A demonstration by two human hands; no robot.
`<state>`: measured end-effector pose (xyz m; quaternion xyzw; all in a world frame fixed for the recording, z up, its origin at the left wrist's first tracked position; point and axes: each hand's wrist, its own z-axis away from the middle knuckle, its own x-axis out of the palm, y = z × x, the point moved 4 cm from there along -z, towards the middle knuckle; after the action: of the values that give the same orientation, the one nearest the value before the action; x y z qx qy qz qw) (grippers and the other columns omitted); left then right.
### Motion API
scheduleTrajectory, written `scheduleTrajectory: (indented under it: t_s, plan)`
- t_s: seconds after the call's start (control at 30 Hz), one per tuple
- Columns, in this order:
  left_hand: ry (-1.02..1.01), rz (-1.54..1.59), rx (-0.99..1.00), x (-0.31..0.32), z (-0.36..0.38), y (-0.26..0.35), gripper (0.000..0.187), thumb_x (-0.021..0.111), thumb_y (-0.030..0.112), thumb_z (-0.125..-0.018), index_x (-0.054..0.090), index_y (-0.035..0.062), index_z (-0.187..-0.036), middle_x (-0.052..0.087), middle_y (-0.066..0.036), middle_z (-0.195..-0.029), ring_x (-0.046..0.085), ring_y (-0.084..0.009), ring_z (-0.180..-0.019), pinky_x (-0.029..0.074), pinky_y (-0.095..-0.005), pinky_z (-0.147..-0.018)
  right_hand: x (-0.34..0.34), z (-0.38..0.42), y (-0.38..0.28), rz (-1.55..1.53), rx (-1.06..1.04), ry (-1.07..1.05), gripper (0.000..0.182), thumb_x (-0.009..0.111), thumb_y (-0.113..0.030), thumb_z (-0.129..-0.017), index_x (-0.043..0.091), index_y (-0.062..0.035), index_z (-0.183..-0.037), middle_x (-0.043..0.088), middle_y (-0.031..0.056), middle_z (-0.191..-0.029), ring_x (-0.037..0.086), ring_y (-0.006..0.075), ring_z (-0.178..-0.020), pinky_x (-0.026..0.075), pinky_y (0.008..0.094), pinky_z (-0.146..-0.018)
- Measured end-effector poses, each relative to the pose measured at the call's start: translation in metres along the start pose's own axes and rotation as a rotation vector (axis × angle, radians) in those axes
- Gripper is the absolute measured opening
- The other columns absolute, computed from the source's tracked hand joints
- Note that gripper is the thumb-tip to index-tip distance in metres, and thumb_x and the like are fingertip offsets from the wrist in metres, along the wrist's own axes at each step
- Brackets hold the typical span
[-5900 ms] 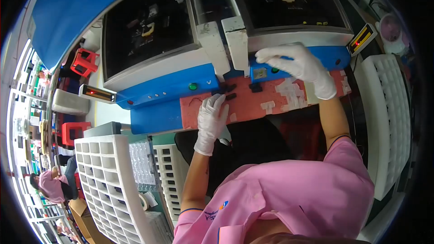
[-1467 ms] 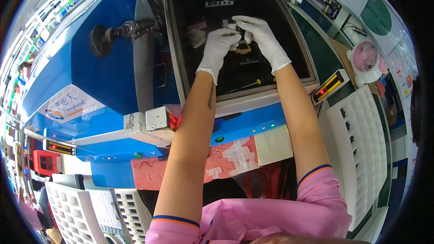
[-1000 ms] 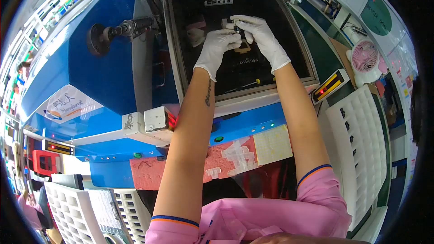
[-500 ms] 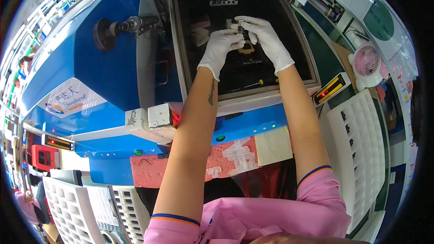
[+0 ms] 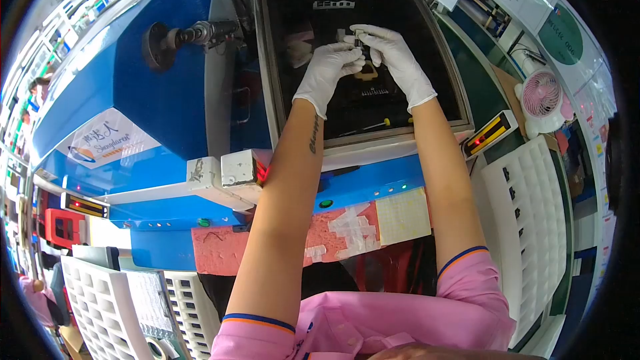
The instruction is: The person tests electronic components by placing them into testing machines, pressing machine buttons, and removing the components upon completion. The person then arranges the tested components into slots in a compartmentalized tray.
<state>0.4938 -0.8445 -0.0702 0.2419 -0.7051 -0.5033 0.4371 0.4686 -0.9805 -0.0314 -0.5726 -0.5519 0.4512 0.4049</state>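
My left hand [image 5: 328,72], in a white glove, is closed with thumb and fingertips pinched at a small dark and metallic part [image 5: 359,43]. My right hand [image 5: 395,59], gloved too, grips the same part from the other side. The part is held over a black recessed bed [image 5: 287,103], and my fingers hide much of it, so its kind cannot be made out. Just below my fingertips lies a beige block with an opening [image 5: 366,74]. Nearer me is a row of small metal pieces [image 5: 375,92]. A thin tool with a yellow tip [image 5: 385,122] lies near the front edge.
A raised metal frame [image 5: 267,87] surrounds the bed. A blue machine housing [image 5: 160,113] stands at left, a white switch box [image 5: 239,169] by my left forearm. At right are a yellow-black sensor bar [image 5: 489,134], white moulded tray [image 5: 530,220] and pink fan [image 5: 541,93].
Both hands stay together on the small part, with only slight finger movement. The whole view has shifted a little; nothing has been let go.
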Motion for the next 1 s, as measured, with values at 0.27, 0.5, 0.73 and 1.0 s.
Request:
scheduleTrajectory:
  t_s: [0.27,0.5,0.73,1.0]
  plan:
    - [-0.010,0.003,0.010,0.000,-0.001,-0.003,0.024,0.062,0.010,-0.086,0.057,-0.0056,-0.103,0.064,-0.010,-0.085,0.063,-0.0149,-0.075,0.052,-0.0237,-0.069,-0.015,-0.007,0.021,-0.070,0.195,0.089,0.035,0.059,-0.029,-0.088,0.061,-0.0058,-0.114,0.064,-0.0005,-0.088,0.045,0.0036,-0.055,0.038,0.0175,-0.053]
    - [0.020,-0.055,-0.101,0.012,0.007,0.006,0.035,0.064,0.029,-0.086,0.059,-0.0024,-0.100,0.064,-0.011,-0.083,0.061,-0.0135,-0.066,0.050,-0.0211,-0.061,-0.018,-0.021,0.043,-0.082,0.219,0.150,0.037,0.059,-0.035,-0.086,0.062,-0.0110,-0.113,0.062,-0.0018,-0.091,0.051,0.0058,-0.071,0.041,0.0202,-0.067]
    - [0.191,-0.271,-0.226,0.014,0.002,0.000,0.037,0.063,0.036,-0.082,0.063,0.0004,-0.092,0.061,-0.007,-0.073,0.057,-0.0128,-0.056,0.046,-0.0216,-0.049,-0.014,-0.016,0.033,-0.034,0.162,0.035,0.032,0.058,-0.028,-0.086,0.062,-0.0135,-0.114,0.062,-0.0028,-0.092,0.053,0.0068,-0.076,0.041,0.0213,-0.069]
    - [0.276,-0.318,-0.187,0.015,0.002,-0.001,0.041,0.061,0.040,-0.083,0.062,0.0001,-0.092,0.059,-0.006,-0.068,0.054,-0.0116,-0.051,0.045,-0.0214,-0.047,-0.009,-0.010,0.024,-0.047,0.183,0.006,0.031,0.054,-0.022,-0.087,0.062,-0.0114,-0.115,0.062,0.0001,-0.096,0.056,0.0093,-0.082,0.042,0.0202,-0.071]
